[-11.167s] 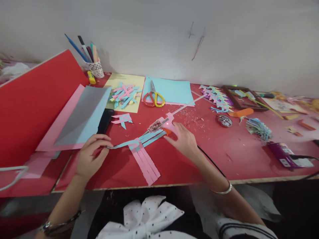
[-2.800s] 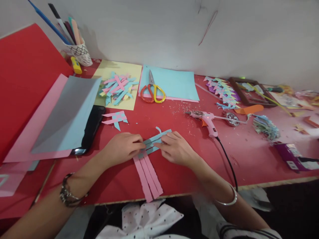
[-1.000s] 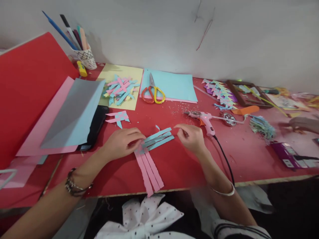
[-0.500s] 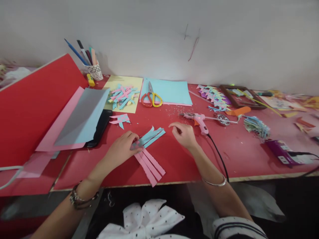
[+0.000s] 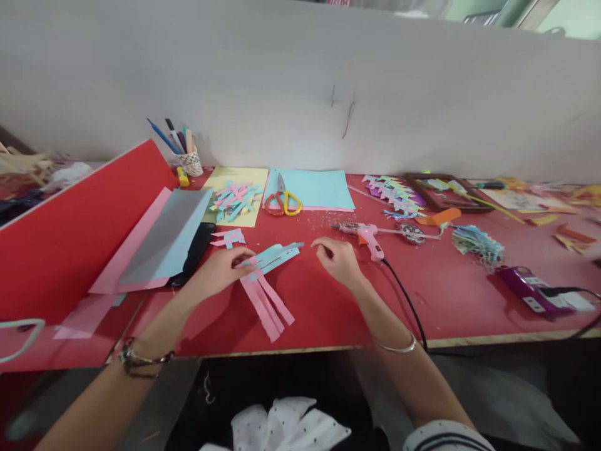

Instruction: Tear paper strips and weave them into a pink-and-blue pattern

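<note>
My left hand point(image 5: 222, 270) pinches the woven end of a bundle of paper strips over the red table. Pale blue strips point(image 5: 277, 255) fan out to the right from it, and pink strips point(image 5: 265, 307) hang towards the table's front edge. My right hand point(image 5: 339, 260) is raised just right of the blue tips, its fingers loosely curled with a gap between forefinger and thumb; nothing shows in it. A small woven pink and blue piece point(image 5: 229, 238) lies just beyond my left hand. Near my right hand rests a pink glue gun point(image 5: 370, 237).
Scissors point(image 5: 282, 199) lie on blue sheets point(image 5: 323, 188), beside a pile of cut strips point(image 5: 238, 199). At the left are stacked papers point(image 5: 162, 241), a red board point(image 5: 89, 232) and a pen cup point(image 5: 190, 163). A purple power strip point(image 5: 535, 291) and a black cable point(image 5: 406, 297) are at the right.
The camera view has tilted up. My left hand has lifted and turned the woven strips slightly, bringing them left. My right hand stays close to the blue ends.
</note>
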`<state>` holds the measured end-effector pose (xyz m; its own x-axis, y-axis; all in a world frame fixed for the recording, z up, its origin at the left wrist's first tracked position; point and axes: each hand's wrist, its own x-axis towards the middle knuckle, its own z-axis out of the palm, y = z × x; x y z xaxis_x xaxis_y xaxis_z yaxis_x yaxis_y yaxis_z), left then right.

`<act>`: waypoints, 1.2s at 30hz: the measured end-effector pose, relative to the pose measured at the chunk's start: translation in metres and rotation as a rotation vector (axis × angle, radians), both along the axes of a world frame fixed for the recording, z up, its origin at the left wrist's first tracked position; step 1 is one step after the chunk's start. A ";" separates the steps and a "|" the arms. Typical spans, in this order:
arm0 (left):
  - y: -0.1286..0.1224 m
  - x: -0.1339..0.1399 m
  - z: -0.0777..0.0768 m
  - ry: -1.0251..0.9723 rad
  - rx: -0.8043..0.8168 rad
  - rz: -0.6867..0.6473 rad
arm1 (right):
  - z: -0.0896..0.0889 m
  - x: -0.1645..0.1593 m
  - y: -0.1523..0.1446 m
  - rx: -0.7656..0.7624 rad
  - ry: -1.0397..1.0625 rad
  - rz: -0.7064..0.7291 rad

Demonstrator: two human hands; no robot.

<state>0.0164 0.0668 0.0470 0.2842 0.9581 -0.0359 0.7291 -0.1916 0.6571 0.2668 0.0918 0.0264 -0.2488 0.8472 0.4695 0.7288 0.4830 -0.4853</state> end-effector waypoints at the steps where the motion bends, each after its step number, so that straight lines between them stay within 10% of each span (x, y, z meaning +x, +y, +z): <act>1: 0.004 -0.002 0.006 0.031 0.031 -0.011 | 0.000 0.000 0.000 0.006 0.005 -0.003; 9: 0.023 -0.004 0.074 0.254 0.698 0.096 | 0.000 0.000 0.001 0.052 0.055 -0.007; 14: 0.021 0.017 0.052 0.405 1.058 -0.084 | 0.004 0.003 0.000 0.124 0.124 -0.054; 21: 0.006 0.020 -0.025 0.539 0.713 -0.568 | 0.016 0.019 0.002 0.215 0.291 -0.235; 25: -0.007 0.009 -0.033 0.426 0.571 -0.545 | 0.020 0.018 -0.003 0.145 0.266 -0.168; 31: -0.025 0.007 -0.039 0.434 0.488 -0.417 | 0.016 -0.006 -0.035 -0.171 -0.334 0.160; 36: -0.042 0.011 -0.044 0.491 0.387 -0.390 | 0.005 -0.017 -0.054 -0.290 -0.484 0.079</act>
<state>0.0278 0.0247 0.0032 0.6453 0.7604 0.0732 0.7531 -0.6493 0.1058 0.2498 0.0381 0.0311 -0.4457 0.8945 0.0367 0.8682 0.4418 -0.2258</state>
